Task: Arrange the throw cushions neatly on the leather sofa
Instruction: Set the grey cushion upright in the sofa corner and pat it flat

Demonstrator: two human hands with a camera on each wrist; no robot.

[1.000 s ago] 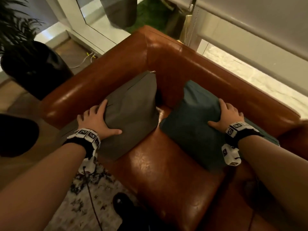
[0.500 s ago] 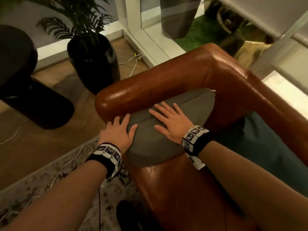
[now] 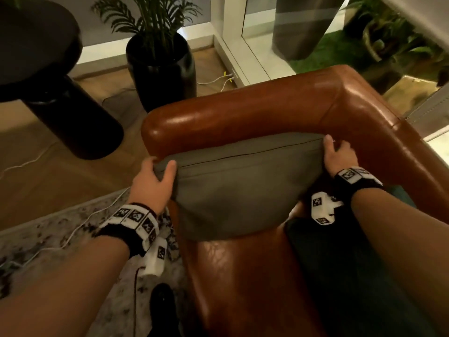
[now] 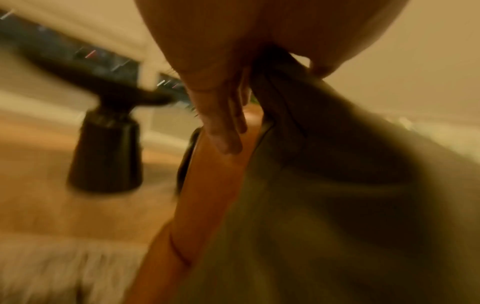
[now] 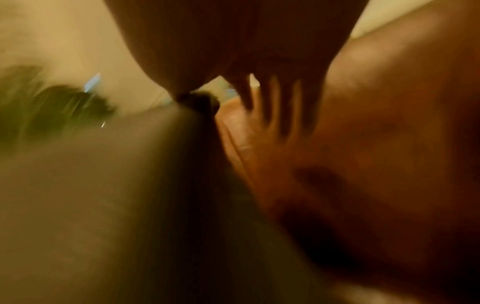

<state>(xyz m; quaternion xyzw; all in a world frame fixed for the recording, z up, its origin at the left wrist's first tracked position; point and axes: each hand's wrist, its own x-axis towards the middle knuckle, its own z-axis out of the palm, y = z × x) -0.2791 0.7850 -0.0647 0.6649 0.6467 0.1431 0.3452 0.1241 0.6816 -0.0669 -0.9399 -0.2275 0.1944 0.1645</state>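
Note:
A grey cushion (image 3: 238,188) stands on the brown leather sofa (image 3: 243,113), leaning against its armrest with the zip seam on top. My left hand (image 3: 160,167) grips its upper left corner, thumb in front and fingers (image 4: 226,127) behind against the leather. At the upper right corner my right hand (image 3: 332,149) holds it, thumb on top, fingers (image 5: 272,102) behind near the sofa back. A dark teal cushion (image 3: 359,276) lies on the seat to the right, partly under my right forearm. Both wrist views are blurred; each shows the grey cushion (image 4: 337,195) (image 5: 116,185).
A black round side table (image 3: 48,69) and a black planter with a palm (image 3: 162,69) stand on the wooden floor left of the armrest. White cables (image 3: 213,81) run along the floor. A patterned rug (image 3: 48,234) lies at the sofa's front. A window wall is behind.
My right hand left the teal cushion and came to the grey one. Both hands went from lying flat on it to holding its top corners. My view swung left.

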